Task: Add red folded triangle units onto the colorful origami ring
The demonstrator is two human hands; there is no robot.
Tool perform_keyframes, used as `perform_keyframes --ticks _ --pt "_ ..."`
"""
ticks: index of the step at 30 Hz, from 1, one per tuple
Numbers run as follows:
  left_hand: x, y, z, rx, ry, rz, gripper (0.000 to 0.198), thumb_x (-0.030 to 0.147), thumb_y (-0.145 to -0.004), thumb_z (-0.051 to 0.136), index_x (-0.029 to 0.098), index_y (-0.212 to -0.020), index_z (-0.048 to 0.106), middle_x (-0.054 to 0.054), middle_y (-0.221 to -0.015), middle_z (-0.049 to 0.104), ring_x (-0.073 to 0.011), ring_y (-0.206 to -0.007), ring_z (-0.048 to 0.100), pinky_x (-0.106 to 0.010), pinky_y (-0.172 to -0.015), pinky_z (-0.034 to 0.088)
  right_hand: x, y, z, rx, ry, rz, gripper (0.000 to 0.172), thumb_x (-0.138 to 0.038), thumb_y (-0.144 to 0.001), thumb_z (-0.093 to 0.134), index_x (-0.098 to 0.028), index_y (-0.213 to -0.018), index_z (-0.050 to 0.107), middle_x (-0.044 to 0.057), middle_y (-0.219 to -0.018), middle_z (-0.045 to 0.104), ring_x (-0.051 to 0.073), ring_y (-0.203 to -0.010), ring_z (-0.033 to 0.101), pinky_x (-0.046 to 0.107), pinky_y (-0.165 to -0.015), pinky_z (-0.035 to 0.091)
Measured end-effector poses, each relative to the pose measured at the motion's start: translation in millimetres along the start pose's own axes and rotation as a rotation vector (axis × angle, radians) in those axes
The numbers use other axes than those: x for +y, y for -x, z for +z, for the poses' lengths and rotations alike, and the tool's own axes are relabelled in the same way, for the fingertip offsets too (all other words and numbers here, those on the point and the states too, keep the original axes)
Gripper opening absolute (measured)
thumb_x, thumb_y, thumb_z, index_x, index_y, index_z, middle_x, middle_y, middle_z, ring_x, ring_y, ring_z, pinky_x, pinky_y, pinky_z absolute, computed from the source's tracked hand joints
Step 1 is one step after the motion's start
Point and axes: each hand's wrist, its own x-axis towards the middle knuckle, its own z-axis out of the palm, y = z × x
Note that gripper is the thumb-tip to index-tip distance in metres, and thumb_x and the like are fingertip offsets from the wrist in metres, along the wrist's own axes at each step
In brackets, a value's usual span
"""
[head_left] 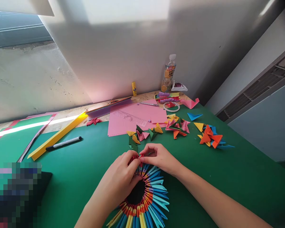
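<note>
A ring of folded paper pieces point(154, 190) in blue, yellow, orange and red lies on the green table in front of me. My left hand point(123, 174) grips its far left rim, the thumb reaching over the inner edge. At the far rim, my right hand point(159, 158) pinches a small red folded paper piece point(142, 156) between thumb and index finger. Both hands' fingertips meet there, hiding part of the red piece. Just beyond them lie green and yellow folded pieces point(133, 142).
Pink paper sheets point(118, 126) with a clear ruler point(130, 117) lie behind. Folded pieces point(210, 136) are piled at right. A marker point(64, 143) and a yellow paper strip point(59, 136) lie left. A bottle point(168, 74), glue stick point(134, 88) and tape roll point(171, 106) are at the back.
</note>
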Motion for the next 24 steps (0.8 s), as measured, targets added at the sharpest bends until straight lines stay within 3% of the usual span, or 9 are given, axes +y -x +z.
perform_keyframes --ticks 12,24 --pt "0.1 -1.9 -0.8 0.007 0.030 -0.016 0.024 0.014 -0.078 0.060 0.019 -0.099 0.050 -0.007 -0.109 0.054 -0.0213 -0.097 0.057 -0.037 -0.083 0.052 0.0 -0.1 0.1 -0.033 0.010 0.006 0.026 -0.034 -0.060 0.076 -0.016 -0.074 0.063 0.000 -0.070 0.063 0.015 -0.067 0.060 0.028 -0.066 0.047" --pt "0.0 0.6 1.3 0.009 0.088 -0.066 0.038 0.011 -0.076 0.061 0.021 -0.108 0.043 -0.007 -0.111 0.054 -0.0223 -0.099 0.055 -0.038 -0.084 0.050 0.5 -2.3 -0.4 -0.046 0.020 0.053 0.038 -0.037 -0.059 0.077 -0.015 -0.087 0.063 0.000 -0.069 0.063 0.015 -0.067 0.061 0.028 -0.066 0.047"
